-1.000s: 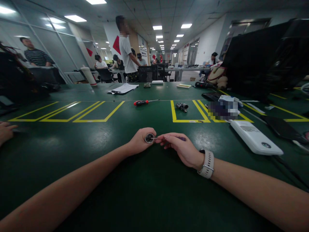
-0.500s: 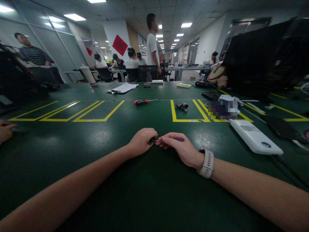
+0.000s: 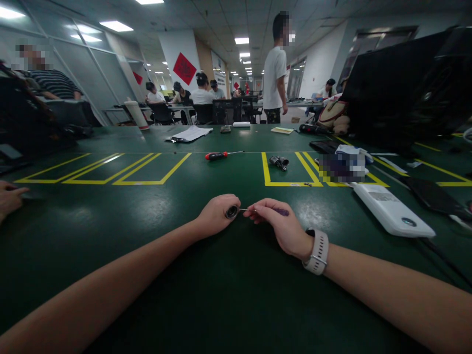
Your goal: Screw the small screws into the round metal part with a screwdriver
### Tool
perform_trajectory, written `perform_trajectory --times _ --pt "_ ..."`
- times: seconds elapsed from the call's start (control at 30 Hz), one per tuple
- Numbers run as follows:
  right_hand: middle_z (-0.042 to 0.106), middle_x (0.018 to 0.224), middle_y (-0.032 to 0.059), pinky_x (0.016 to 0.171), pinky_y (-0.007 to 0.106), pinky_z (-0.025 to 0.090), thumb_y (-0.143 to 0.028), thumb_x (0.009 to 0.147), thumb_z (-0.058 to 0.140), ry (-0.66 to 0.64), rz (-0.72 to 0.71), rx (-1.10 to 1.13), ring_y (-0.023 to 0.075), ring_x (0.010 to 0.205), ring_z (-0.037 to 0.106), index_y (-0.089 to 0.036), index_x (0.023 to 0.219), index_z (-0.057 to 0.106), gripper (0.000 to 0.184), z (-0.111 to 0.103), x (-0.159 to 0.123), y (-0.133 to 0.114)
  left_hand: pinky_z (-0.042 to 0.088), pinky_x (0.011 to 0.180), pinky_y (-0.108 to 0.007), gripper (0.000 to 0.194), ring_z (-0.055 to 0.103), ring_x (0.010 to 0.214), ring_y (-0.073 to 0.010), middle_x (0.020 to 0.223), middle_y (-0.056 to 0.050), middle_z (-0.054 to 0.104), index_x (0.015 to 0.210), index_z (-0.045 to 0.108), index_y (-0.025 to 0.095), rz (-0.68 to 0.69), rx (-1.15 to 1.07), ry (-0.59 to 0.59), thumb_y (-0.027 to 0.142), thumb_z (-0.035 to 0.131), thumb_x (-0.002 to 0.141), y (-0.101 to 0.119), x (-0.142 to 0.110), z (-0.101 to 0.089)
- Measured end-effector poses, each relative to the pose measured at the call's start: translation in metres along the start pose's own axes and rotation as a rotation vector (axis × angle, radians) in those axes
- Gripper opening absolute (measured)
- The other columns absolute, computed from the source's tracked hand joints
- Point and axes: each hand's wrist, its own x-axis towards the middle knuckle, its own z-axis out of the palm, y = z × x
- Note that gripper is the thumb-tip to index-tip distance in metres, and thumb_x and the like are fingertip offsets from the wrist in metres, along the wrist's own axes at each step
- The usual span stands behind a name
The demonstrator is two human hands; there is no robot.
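Observation:
My left hand [image 3: 218, 215] is closed around a small round part [image 3: 232, 212] with a dark hollow end and a metallic rim. Most of that part is hidden by my fingers. In my right hand [image 3: 275, 221] I pinch a thin screwdriver [image 3: 283, 212] with a purple handle. Its slim metal shaft points left, and the tip is close to the rim of the round part; whether they touch I cannot tell. Both hands are just above the green table [image 3: 228, 295].
Beyond my hands lie a red-and-black screwdriver [image 3: 217, 156] and dark metal parts [image 3: 279, 162] inside a yellow tape outline. To the right is a white power bank [image 3: 393, 209] with a cable. Another person's hand [image 3: 11, 196] rests at the left edge. Papers [image 3: 190, 133] lie farther back.
My right hand has drawn slightly to the right with the screwdriver, showing more shaft. The round part's open end now faces me more. A person in the background has walked right.

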Motion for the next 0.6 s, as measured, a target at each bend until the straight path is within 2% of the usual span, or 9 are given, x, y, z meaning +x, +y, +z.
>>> perform_trajectory --times 0.17,0.37,0.6 --pt "0.068 0.085 0.0030 0.072 0.031 0.045 -0.029 0.080 0.058 -0.055 0.012 -0.123 0.0157 0.081 0.060 -0.019 0.083 0.068 0.015 0.0008 0.0008 0.0027 0.038 0.060 -0.025 0.007 0.050 0.064 -0.0133 0.068 -0.001 0.052 0.072 0.052 0.015 0.047 0.069 -0.040 0.010 0.049 0.076 0.0026 -0.0002 -0.0015" --pt "0.070 0.077 0.0042 0.071 0.030 0.044 -0.024 0.077 0.058 -0.033 0.112 0.056 0.0145 0.074 0.060 -0.016 0.076 0.069 0.014 0.0011 0.0025 -0.0027 0.038 0.059 -0.025 0.008 0.050 0.063 -0.0132 0.068 -0.001 0.052 0.071 0.052 0.015 0.054 0.080 -0.048 0.009 0.048 0.076 0.0026 0.0003 -0.0016" --pt "0.071 0.074 0.0053 0.067 0.029 0.044 -0.023 0.076 0.058 0.008 0.085 0.093 0.0143 0.068 0.060 -0.015 0.071 0.069 0.015 0.0008 0.0017 -0.0007 0.038 0.059 -0.025 0.007 0.050 0.063 -0.0133 0.069 -0.001 0.053 0.071 0.052 0.016 0.026 0.093 -0.055 0.011 0.049 0.076 0.0011 0.0001 -0.0007"
